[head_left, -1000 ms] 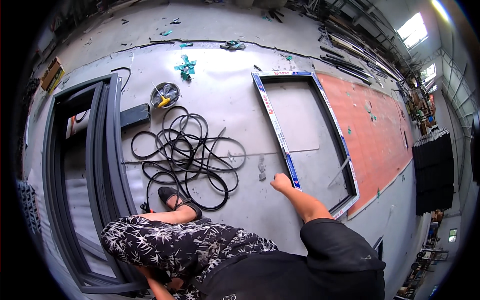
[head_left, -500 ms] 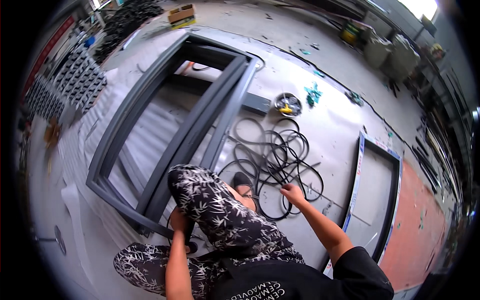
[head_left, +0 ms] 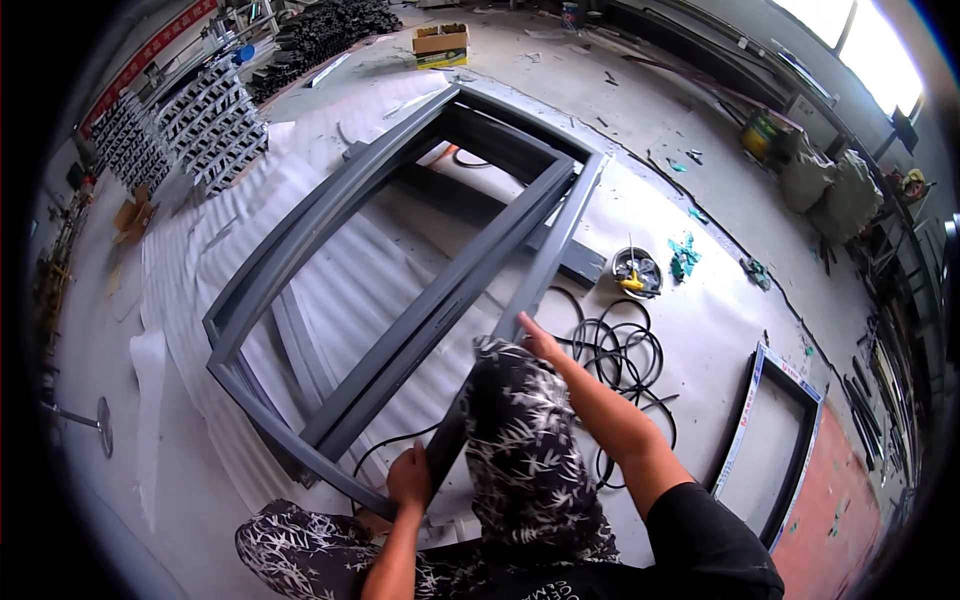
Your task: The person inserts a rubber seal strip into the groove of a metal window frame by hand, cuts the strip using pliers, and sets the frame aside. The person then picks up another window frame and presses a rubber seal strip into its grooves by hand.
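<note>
A large dark grey window frame [head_left: 549, 250] with a middle bar is tilted in front of me, its near right side against my raised knee. At the near corner, my left hand [head_left: 408, 478] is closed around the frame's side bar. Higher on the same bar, just beyond the knee, my right hand [head_left: 541, 340] grips it with the thumb on top. A loose coil of black rubber strip [head_left: 628, 352] lies on the floor to the right of my right hand. Another thin black strand [head_left: 385, 440] shows through the frame opening near my left hand.
A grey beam [head_left: 455, 200] lies under the frame on white sheeting. To the right are a metal bowl [head_left: 637, 290] holding a yellow-handled tool and a smaller taped frame [head_left: 735, 425]. Stacked profiles [head_left: 215, 125] and an open carton [head_left: 440, 42] stand farther off.
My right hand has gone from above the black coil to the frame's side bar. My left hand stays at the near corner. The view has shifted, and the frame stands more to the right.
</note>
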### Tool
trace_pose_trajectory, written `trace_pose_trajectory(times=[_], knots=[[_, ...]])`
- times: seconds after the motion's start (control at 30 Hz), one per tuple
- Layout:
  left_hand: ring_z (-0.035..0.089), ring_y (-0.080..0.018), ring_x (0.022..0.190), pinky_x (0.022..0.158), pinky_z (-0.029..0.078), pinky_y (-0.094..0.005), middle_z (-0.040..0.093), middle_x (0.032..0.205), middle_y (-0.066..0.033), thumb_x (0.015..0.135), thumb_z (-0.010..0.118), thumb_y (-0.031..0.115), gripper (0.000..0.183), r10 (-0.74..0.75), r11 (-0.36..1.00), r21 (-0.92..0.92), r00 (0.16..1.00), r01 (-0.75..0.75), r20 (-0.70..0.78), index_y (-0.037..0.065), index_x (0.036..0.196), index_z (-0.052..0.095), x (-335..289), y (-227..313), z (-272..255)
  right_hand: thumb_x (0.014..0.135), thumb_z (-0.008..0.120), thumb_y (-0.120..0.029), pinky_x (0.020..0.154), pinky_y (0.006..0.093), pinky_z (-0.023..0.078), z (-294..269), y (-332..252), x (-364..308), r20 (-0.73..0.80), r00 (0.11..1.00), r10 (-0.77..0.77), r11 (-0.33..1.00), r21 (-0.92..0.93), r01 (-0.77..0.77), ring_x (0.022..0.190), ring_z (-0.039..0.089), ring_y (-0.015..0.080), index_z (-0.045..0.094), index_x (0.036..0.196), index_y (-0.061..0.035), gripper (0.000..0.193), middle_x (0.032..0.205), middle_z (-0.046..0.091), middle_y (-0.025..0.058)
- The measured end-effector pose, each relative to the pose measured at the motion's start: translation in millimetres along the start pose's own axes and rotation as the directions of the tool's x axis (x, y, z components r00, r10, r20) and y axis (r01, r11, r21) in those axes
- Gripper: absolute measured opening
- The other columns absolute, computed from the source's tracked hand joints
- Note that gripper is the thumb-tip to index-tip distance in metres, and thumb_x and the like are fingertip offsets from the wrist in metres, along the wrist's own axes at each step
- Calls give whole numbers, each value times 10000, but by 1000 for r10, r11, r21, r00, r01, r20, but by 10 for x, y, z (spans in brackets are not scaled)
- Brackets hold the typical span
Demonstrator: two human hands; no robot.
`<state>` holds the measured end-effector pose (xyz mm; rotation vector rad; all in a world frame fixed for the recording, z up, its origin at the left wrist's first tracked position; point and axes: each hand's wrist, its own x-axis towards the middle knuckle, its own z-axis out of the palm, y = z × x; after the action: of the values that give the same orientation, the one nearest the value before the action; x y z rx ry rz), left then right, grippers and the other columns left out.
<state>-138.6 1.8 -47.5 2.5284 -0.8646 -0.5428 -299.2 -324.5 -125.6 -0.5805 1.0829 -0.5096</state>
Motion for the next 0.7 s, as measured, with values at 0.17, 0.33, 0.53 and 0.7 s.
trace_pose_trajectory(times=[0.17,0.33,0.53,0.7], knots=[[590,-445,736,629,428,-525,620,749,-224,982,404,422,517,18,999,-28,1000,-18,-1,24,753,641,-70,310,-301,736,711,-671,500,291,400,-95,-413,36,79,983,-163,962,-211,176,545,516,137,630,921,3,703,672,558,36],[569,-447,674,593,413,-525,601,695,-225,974,463,362,461,109,990,-82,990,-117,-90,18,703,608,-58,296,-488,797,663,-640,714,349,485,157,-723,-54,143,987,75,947,-320,-25,766,605,206,640,1068,25,718,923,626,90],[574,-425,612,555,429,-511,595,645,-204,963,501,330,421,256,957,-102,957,-271,-139,28,692,613,-49,360,-773,576,693,-822,1066,434,383,492,-1268,-409,47,813,580,759,-395,-519,1204,517,312,317,1380,154,1319,1335,505,192],[584,-410,604,542,442,-499,589,629,-193,966,484,373,463,259,965,-10,959,-262,-113,32,673,594,0,320,-1363,705,770,-603,931,519,481,929,-1360,-564,-30,922,386,846,-386,-367,1042,599,362,413,1353,-6,951,1261,537,198]])
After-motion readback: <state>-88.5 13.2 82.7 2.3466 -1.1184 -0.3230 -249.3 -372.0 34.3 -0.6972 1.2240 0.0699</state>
